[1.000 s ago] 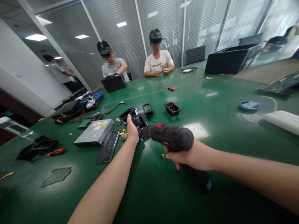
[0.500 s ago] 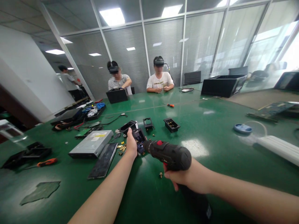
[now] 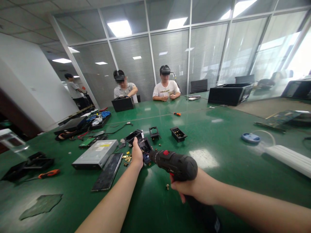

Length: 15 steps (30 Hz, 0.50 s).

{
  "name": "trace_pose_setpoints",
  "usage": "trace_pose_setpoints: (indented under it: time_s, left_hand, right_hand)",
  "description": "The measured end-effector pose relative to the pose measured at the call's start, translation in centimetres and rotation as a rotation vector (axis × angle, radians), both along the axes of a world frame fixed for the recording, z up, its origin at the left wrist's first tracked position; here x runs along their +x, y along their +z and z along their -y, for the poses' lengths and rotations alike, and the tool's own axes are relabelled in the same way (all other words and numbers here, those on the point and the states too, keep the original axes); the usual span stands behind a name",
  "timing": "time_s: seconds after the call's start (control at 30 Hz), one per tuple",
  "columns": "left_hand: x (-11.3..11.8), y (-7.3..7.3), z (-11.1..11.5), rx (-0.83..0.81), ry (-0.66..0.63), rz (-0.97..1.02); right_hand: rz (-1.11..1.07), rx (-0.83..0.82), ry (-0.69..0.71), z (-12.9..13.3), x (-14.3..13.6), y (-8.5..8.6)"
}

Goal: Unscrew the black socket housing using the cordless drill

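My left hand (image 3: 137, 154) is closed around a black plastic socket box (image 3: 146, 149), its open side tilted toward me. In my right hand (image 3: 187, 186) is a black cordless drill (image 3: 176, 164) with red details, its fingers wrapped round the grip. The drill's nose points left into the box; the bit and the spot it meets are hidden. Just behind the left hand lies another black box (image 3: 133, 136). A black frame (image 3: 154, 133) and a black box with brass parts (image 3: 178, 133) stand farther back. Small brass pieces (image 3: 126, 157) lie beside the left wrist.
Left of my arm are a silver optical drive (image 3: 97, 153), a dark flat panel (image 3: 108, 171) and an orange-handled screwdriver (image 3: 48, 173). A blue tape roll (image 3: 250, 138) and a white strip (image 3: 290, 158) lie right. Two people (image 3: 166, 89) sit across the green table (image 3: 233, 168).
The whole view has tilted slightly upward, so the scene sits a little lower. Both hands keep their holds, and the drill stays at the box.
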<state>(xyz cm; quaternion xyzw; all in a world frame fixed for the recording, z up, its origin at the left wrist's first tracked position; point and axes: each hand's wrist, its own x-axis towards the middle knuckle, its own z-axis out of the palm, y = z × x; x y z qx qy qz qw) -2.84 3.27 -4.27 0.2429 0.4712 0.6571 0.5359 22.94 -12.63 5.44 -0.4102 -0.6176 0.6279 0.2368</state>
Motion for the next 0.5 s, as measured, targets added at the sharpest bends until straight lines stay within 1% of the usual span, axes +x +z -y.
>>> trace_pose_setpoints:
  time_s: [0.13, 0.27, 0.37, 0.5]
  left_hand:
    - [0.2, 0.1, 0.0, -0.012, 0.033, -0.027]
    - [0.5, 0.6, 0.3, -0.009, 0.035, -0.028]
    - [0.7, 1.1, 0.6, -0.027, 0.033, -0.038]
    - [0.8, 1.6, 1.0, -0.042, 0.008, -0.052]
  right_hand:
    - [-0.017, 0.005, 0.005, 0.0, 0.1, 0.0]
    - [-0.048, -0.009, 0.000, -0.2, 0.1, -1.1]
    - [-0.021, 0.004, -0.002, -0.4, 0.0, -1.7]
    - [-0.006, 0.020, -0.005, -0.4, -0.1, -1.7]
